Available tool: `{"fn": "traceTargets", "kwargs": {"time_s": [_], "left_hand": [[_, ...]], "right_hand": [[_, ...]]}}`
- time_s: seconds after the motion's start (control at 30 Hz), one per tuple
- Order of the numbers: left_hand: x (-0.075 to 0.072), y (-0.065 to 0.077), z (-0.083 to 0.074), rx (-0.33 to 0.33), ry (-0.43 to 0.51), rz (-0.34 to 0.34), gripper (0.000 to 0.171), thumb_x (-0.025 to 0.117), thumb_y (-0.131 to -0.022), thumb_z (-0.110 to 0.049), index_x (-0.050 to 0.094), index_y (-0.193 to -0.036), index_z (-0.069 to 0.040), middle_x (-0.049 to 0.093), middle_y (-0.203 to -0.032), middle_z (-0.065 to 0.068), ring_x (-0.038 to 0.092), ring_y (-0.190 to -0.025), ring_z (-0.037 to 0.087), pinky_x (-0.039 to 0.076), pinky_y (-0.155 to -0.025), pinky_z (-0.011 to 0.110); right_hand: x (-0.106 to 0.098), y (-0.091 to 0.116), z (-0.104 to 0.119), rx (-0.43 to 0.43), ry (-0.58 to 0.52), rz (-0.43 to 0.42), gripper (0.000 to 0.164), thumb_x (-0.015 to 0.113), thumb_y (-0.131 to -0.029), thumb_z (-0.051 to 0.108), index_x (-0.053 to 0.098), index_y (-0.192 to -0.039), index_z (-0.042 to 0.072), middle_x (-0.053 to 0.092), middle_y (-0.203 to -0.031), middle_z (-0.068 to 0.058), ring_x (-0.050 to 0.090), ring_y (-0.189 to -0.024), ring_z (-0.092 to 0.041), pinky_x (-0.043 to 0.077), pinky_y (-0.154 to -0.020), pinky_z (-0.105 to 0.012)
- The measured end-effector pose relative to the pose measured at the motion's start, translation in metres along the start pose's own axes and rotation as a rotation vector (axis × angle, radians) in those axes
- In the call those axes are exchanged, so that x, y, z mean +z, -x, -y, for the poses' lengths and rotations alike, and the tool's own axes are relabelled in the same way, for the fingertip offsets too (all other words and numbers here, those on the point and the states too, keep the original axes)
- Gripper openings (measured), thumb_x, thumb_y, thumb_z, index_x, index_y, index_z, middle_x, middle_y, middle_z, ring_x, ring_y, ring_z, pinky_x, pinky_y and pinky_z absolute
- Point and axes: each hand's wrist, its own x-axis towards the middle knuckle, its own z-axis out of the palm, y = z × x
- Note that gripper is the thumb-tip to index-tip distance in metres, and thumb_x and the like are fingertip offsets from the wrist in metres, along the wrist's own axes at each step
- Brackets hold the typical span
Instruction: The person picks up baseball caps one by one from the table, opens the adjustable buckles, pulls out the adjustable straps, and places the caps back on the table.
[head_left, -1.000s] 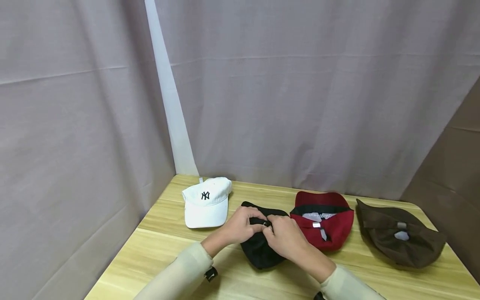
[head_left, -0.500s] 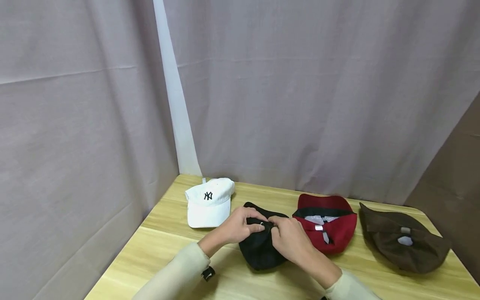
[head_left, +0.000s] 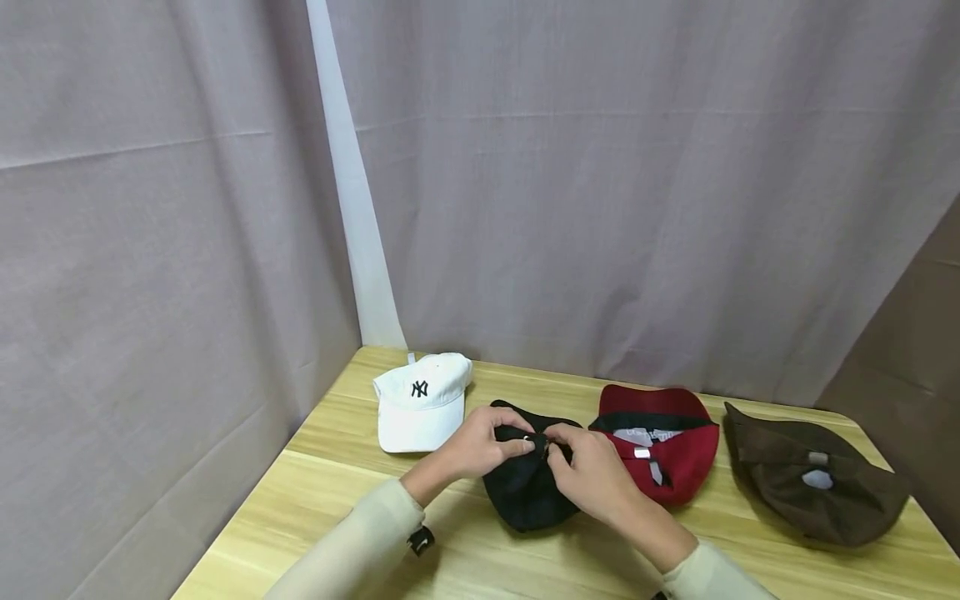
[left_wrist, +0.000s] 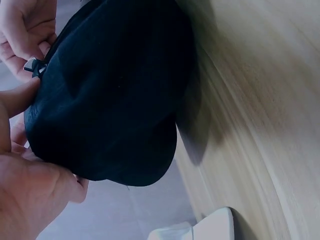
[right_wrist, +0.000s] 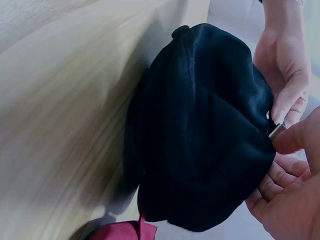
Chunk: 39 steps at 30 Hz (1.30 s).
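Observation:
A black cap [head_left: 528, 497] lies on the table, its back strap toward the hands. My left hand [head_left: 476, 448] pinches the strap edge on the left, thumb on the outside. On the other side, my right hand [head_left: 592, 473] pinches the strap at a small metal buckle [right_wrist: 276, 131], which also shows in the left wrist view. Both wrist views show the cap's rounded crown [left_wrist: 115, 95] from the side. Fingers partly hide the strap, and how far it runs through the buckle cannot be seen.
A white cap [head_left: 422, 403] with a dark logo sits at the back left. To the right lie a red cap [head_left: 678, 454], close beside the black one, and a dark brown cap [head_left: 825, 492]. A grey curtain [head_left: 562, 208] hangs behind the wooden table [head_left: 300, 508].
The right thumb and fingers have shifted slightly to the right along the strap, and the part between the hands shows more. The left hand keeps its hold. The head view has turned a little.

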Motion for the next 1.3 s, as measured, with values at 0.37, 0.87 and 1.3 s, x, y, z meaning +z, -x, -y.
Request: {"fn": "traceTargets", "kwargs": {"time_s": [0.37, 0.87, 1.3], "left_hand": [[-0.0023, -0.0031, 0.0013, 0.004, 0.002, 0.011, 0.014, 0.077, -0.099, -0.027, 0.08, -0.106, -0.016, 0.081, -0.112, 0.0, 0.071, -0.114, 0.014, 0.054, -0.102, 0.028], [-0.0072, -0.0018, 0.0, -0.019, 0.02, 0.057, 0.018, 0.076, -0.099, -0.027, 0.08, -0.115, -0.019, 0.081, -0.118, -0.003, 0.07, -0.12, 0.015, 0.054, -0.105, 0.029], [-0.0044, -0.0011, 0.0023, -0.002, 0.033, 0.028, 0.019, 0.077, -0.099, -0.028, 0.08, -0.116, -0.02, 0.081, -0.12, -0.002, 0.071, -0.12, 0.016, 0.054, -0.105, 0.03]], "right_hand": [[-0.0026, 0.0029, -0.0078, 0.0, -0.043, 0.041, 0.009, 0.074, -0.097, 0.014, 0.077, -0.103, 0.02, 0.079, -0.098, 0.01, 0.067, -0.088, -0.005, 0.057, -0.082, -0.03], [-0.0048, 0.0022, -0.0113, 0.037, -0.069, 0.03, 0.01, 0.072, -0.098, 0.013, 0.076, -0.102, 0.022, 0.079, -0.1, 0.007, 0.061, -0.082, -0.007, 0.054, -0.078, -0.028], [-0.0006, -0.0003, -0.0061, -0.17, -0.107, -0.045, 0.018, 0.078, -0.095, 0.008, 0.072, -0.108, 0.02, 0.069, -0.108, 0.011, 0.062, -0.095, -0.005, 0.056, -0.083, -0.026]]}}
